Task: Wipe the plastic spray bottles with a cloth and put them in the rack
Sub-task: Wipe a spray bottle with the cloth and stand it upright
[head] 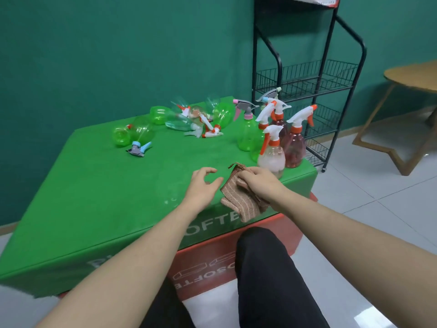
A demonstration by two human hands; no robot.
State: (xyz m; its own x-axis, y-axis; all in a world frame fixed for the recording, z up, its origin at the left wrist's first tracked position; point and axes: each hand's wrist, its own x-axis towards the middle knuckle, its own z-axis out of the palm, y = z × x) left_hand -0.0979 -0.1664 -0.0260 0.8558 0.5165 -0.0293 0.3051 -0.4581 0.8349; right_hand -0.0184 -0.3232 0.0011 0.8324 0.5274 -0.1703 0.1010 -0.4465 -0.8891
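Right hand [259, 183]: fingers curled around folded cloth [238, 197], clamped on its upper part; cloth hangs past near edge of green pad [94, 190].
Left hand [203, 185]: fingers apart and loosely bent, holding nothing; thumb tip just beside cloth, contact not discernible.
Cloth: soft ribbed textile, pink-brown stripes, several layers folded.
Nearest bottle: clear bottle [270, 155], upright, just beyond right hand; rounded transparent plastic body, white trigger head, orange collar.
Upright group: pink-tinted bottles [294, 143] and green upright bottle [247, 131] crowded at right corner of pad, between hands and rack [314, 91].
Lying group: green and clear bottles [189, 119] tipped over in a heap at far edge; one green bottle [142, 132] with blue-grey trigger lying apart, toward left.
Rack: black wire shelving on castors, basket tiers, standing on floor just behind pad's right corner.
Pad: matte green cover, white lettering on front, stacked on red block [212, 263].
Surroundings: wooden table [411, 76] at far right; green wall; glossy pale floor tiles.
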